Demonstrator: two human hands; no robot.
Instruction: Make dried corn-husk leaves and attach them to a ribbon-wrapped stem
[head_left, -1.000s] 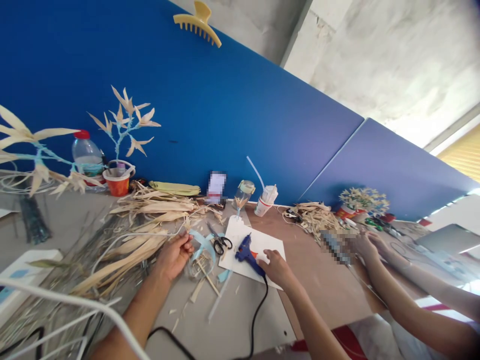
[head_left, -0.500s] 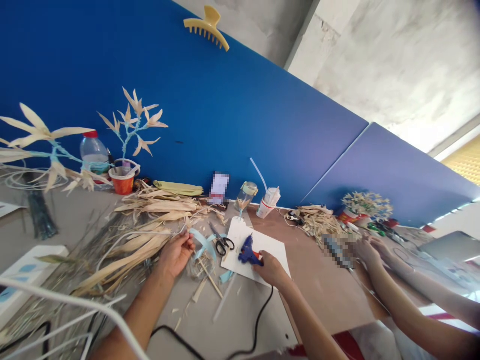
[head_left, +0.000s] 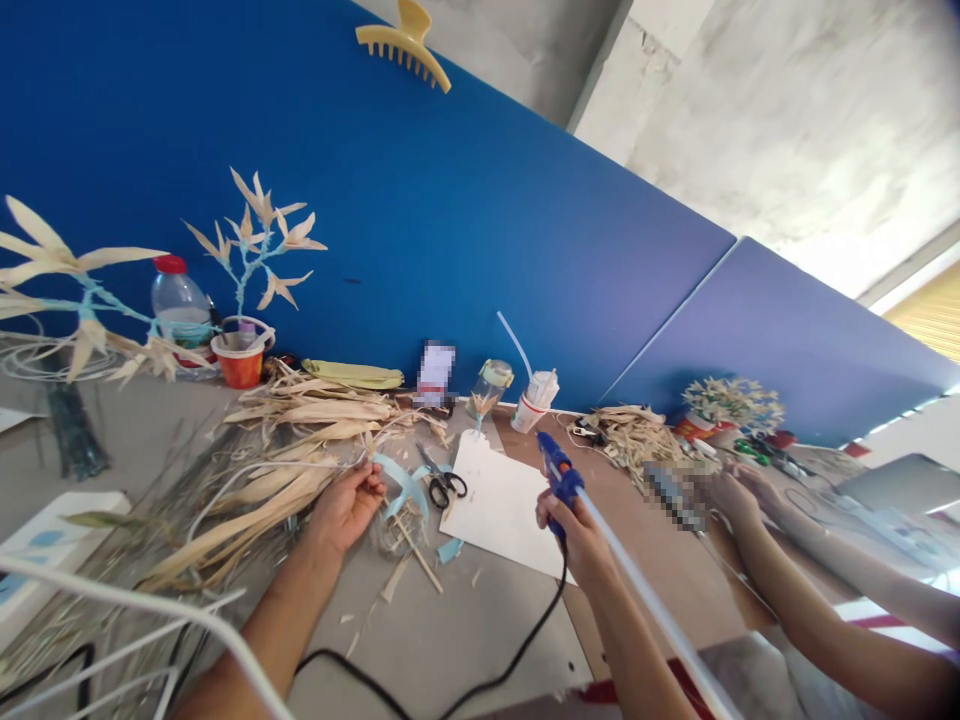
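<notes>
My right hand (head_left: 574, 525) is wrapped round the handle of a blue glue gun (head_left: 559, 472), raised above the right edge of a white sheet (head_left: 499, 505). A long clear glue stick (head_left: 645, 590) sticks out of its back, over my forearm. My left hand (head_left: 351, 503) pinches something small at the fingertips, beside a light blue ribbon (head_left: 405, 485) and the dry husks (head_left: 262, 505). What it pinches is too small to name. Black-handled scissors (head_left: 445, 487) lie between my hands, at the left edge of the sheet.
A jar (head_left: 491, 385) and a paper cup (head_left: 535, 402) stand by the blue partition (head_left: 450, 220). Husk flowers rise from a red cup (head_left: 240, 366). A black cord (head_left: 517, 668) crosses the table front. At the right, another person's hands (head_left: 739, 498) work near a husk pile (head_left: 634, 437).
My right hand has lifted the glue gun off the white sheet and moved it right, its nozzle now pointing up and away. My left hand has hardly moved.
</notes>
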